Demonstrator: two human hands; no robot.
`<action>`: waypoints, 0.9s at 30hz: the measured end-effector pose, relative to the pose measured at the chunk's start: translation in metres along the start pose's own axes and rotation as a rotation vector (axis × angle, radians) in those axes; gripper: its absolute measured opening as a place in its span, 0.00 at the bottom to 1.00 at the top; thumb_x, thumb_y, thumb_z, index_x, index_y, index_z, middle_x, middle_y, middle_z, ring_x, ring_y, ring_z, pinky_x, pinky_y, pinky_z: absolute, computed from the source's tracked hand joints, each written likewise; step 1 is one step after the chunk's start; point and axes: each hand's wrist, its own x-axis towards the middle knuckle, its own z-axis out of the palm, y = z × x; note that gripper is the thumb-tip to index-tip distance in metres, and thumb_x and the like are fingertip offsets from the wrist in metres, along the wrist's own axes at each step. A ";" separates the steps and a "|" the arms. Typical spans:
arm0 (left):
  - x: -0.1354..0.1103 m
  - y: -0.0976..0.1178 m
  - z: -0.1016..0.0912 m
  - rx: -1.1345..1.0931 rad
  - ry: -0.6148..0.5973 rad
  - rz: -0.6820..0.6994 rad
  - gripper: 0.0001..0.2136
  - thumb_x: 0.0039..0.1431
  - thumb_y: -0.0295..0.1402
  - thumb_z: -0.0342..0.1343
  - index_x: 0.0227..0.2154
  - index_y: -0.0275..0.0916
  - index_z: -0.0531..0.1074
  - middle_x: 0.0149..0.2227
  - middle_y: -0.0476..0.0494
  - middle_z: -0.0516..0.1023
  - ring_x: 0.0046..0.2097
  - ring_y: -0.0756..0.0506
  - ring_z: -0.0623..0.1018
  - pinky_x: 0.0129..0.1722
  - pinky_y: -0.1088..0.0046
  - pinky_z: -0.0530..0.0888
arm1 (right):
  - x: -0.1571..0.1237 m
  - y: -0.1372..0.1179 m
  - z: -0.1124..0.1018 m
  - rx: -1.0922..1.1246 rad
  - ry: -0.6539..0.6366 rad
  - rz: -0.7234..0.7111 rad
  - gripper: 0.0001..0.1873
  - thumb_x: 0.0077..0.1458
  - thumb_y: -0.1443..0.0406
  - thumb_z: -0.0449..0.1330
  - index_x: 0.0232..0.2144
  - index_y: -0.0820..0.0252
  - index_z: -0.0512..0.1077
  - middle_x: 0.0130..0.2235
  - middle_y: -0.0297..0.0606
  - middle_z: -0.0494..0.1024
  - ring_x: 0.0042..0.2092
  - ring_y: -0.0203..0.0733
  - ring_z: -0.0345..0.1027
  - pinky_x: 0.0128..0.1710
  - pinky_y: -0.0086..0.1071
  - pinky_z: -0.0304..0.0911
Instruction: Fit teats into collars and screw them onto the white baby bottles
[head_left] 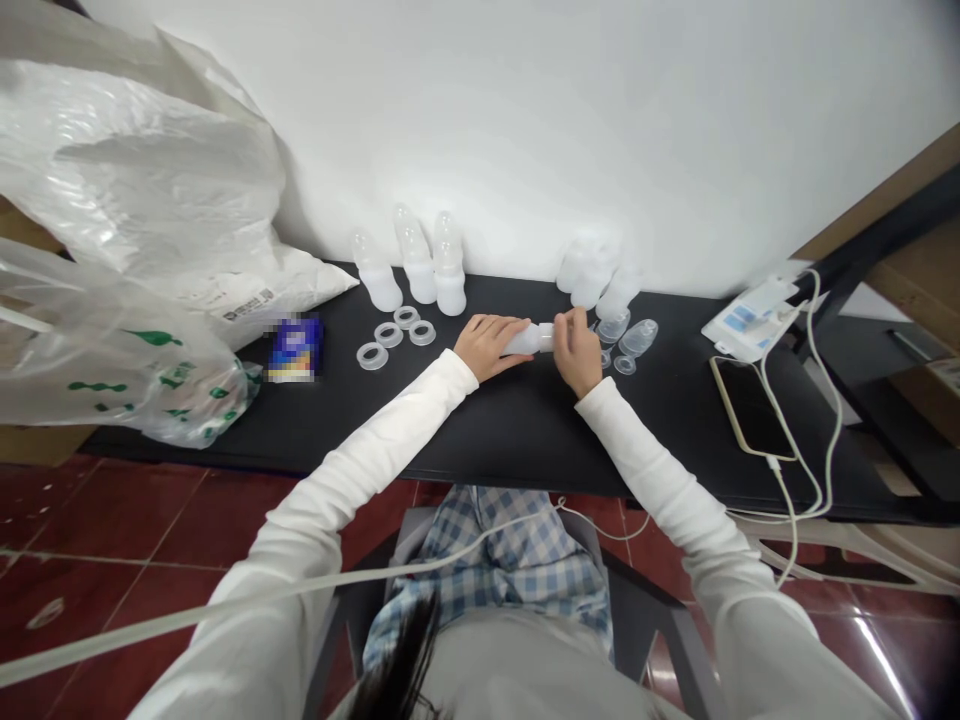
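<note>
A translucent white bottle lies sideways between my hands above the black table. My left hand is wrapped round the bottle's body. My right hand grips the bottle's neck end with closed fingers. Three capped bottles stand upright at the back, left of my hands. Several clear rings lie in front of them. More bottles stand by the wall near my right hand, with clear caps and teats lying beside it.
Large plastic bags fill the table's left end, with a small blue packet beside them. A phone on a white cable and a white box lie at the right. A red tiled floor is below.
</note>
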 end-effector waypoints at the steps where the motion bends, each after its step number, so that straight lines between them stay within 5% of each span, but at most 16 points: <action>1: 0.000 -0.001 0.001 -0.023 0.012 -0.021 0.29 0.60 0.54 0.57 0.54 0.36 0.73 0.50 0.34 0.82 0.51 0.38 0.81 0.51 0.60 0.74 | -0.001 -0.001 -0.003 -0.055 -0.015 -0.063 0.20 0.67 0.51 0.44 0.39 0.58 0.67 0.30 0.37 0.75 0.28 0.39 0.66 0.28 0.31 0.52; 4: -0.002 -0.002 0.004 -0.091 -0.004 -0.073 0.29 0.57 0.52 0.62 0.55 0.35 0.72 0.50 0.34 0.81 0.52 0.39 0.81 0.54 0.60 0.75 | -0.002 -0.003 -0.009 -0.201 -0.053 -0.184 0.20 0.65 0.52 0.47 0.41 0.60 0.70 0.30 0.39 0.77 0.29 0.40 0.69 0.28 0.30 0.50; 9: -0.003 -0.003 0.011 -0.107 -0.027 -0.092 0.26 0.58 0.46 0.63 0.55 0.36 0.70 0.55 0.34 0.79 0.57 0.38 0.78 0.61 0.56 0.73 | -0.001 -0.003 -0.006 -0.259 -0.030 -0.064 0.15 0.62 0.56 0.50 0.35 0.59 0.70 0.27 0.37 0.76 0.27 0.40 0.68 0.26 0.31 0.46; 17: 0.000 -0.001 0.017 -0.105 -0.018 -0.058 0.25 0.61 0.45 0.60 0.56 0.37 0.69 0.55 0.32 0.78 0.59 0.38 0.76 0.61 0.55 0.71 | 0.003 0.002 0.001 0.108 0.062 0.098 0.16 0.63 0.51 0.50 0.31 0.55 0.64 0.28 0.34 0.72 0.28 0.40 0.66 0.31 0.33 0.57; 23: 0.010 0.001 0.020 -0.048 0.057 -0.444 0.28 0.62 0.48 0.58 0.60 0.37 0.66 0.59 0.32 0.74 0.61 0.36 0.72 0.60 0.57 0.69 | -0.007 0.003 0.003 0.304 0.089 0.016 0.23 0.68 0.50 0.41 0.54 0.58 0.58 0.28 0.30 0.69 0.26 0.39 0.65 0.30 0.34 0.60; 27: 0.021 -0.004 0.035 -0.173 0.193 -0.612 0.25 0.64 0.48 0.56 0.57 0.36 0.64 0.57 0.32 0.75 0.57 0.39 0.76 0.57 0.60 0.72 | -0.013 0.000 0.003 0.177 -0.015 -0.064 0.19 0.67 0.53 0.47 0.52 0.58 0.62 0.32 0.33 0.72 0.23 0.34 0.61 0.27 0.32 0.57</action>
